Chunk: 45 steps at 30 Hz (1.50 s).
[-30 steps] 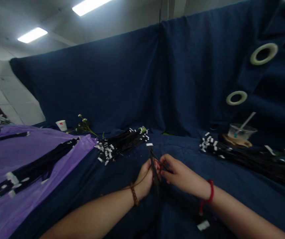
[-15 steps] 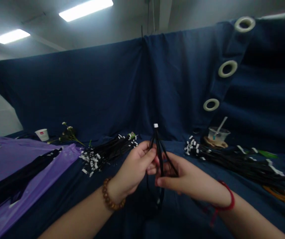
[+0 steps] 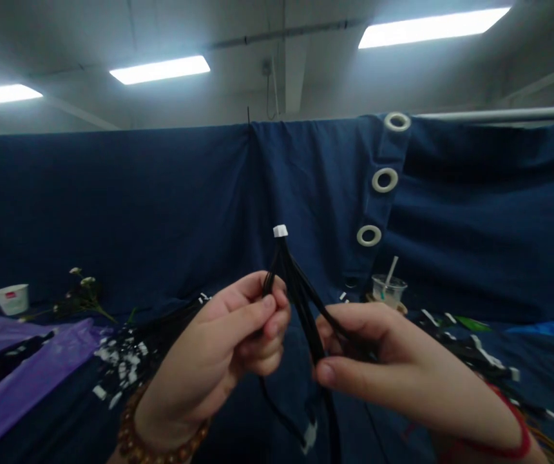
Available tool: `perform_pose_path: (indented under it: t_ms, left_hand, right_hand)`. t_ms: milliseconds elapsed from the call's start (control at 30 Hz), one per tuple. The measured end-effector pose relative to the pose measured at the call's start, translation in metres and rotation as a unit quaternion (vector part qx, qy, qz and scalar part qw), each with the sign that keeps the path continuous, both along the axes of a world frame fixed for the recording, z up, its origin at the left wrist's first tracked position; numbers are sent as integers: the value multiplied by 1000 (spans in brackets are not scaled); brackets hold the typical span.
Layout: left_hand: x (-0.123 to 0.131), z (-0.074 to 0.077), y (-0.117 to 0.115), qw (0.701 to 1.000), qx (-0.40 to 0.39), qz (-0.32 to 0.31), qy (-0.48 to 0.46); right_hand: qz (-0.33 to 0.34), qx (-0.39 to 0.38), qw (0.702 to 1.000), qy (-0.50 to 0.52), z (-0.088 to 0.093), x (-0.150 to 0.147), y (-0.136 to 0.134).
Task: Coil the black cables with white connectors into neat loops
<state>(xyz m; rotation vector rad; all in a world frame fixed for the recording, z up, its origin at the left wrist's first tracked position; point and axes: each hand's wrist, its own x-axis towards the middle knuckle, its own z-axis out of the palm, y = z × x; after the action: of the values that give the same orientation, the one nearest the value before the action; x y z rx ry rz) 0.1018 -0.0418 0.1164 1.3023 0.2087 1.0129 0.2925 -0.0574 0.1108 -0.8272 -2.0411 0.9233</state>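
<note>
Between my hands is a black cable harness (image 3: 301, 283) whose strands fan out below a white connector (image 3: 280, 231) at the top. My left hand (image 3: 243, 322), with a beaded bracelet at the wrist, pinches a strand on the left side. Thumb and fingers of my right hand (image 3: 373, 361) close around the thicker strands on the right; a red cord circles that wrist. Below my hands the loose ends hang down, and a second white connector (image 3: 310, 437) dangles there, blurred.
To the left lies a bundle of black cables with white connectors (image 3: 122, 364), beside purple plastic (image 3: 71, 357). A white paper cup (image 3: 11, 299) and small flowers (image 3: 88, 282) stand behind. Further cables (image 3: 484, 354) and a plastic cup with a straw (image 3: 389, 290) are at right, before a blue curtain (image 3: 171, 212).
My hands and the harness appear larger and nearer, with the strands spread wider apart. The camera view has tilted up, showing more ceiling.
</note>
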Motion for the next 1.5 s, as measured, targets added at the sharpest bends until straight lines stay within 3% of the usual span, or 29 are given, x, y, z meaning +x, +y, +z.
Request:
perform_pose_path:
  t_ms: [67, 133, 333, 600, 733, 800, 967, 1133, 1267, 1500]
  left_hand:
    - [-8, -1, 6, 998, 19, 31, 47]
    - [-14, -1, 11, 993, 37, 64, 95]
    - [-14, -2, 21, 987, 54, 95, 115]
    - [-20, 4, 27, 999, -29, 29, -34]
    - [-23, 8, 24, 989, -69, 11, -130]
    - [-23, 10, 22, 983, -81, 16, -163]
    - [-23, 10, 19, 976, -88, 51, -191]
    - [-23, 10, 17, 975, -80, 68, -196]
    - [-22, 10, 16, 968, -77, 40, -235]
    - [-19, 7, 13, 960, -77, -4, -269]
  right_hand:
    - [55, -37, 998, -17, 1, 5, 4]
    - [66, -62, 995, -34, 1, 11, 10]
    - [-39, -11, 999, -33, -4, 17, 20]
    - [-67, -5, 998, 9, -8, 13, 22]
    - [-70, 36, 994, -72, -16, 2, 25]
    - [-76, 70, 988, -117, -18, -5, 24]
    - [-179, 198, 956, -125, -18, -22, 5]
    - [-73, 164, 960, -216, -23, -24, -10]
    - [-53, 132, 947, -287, -30, -26, 2]
    - [-47, 120, 975, -181, -35, -43, 16]
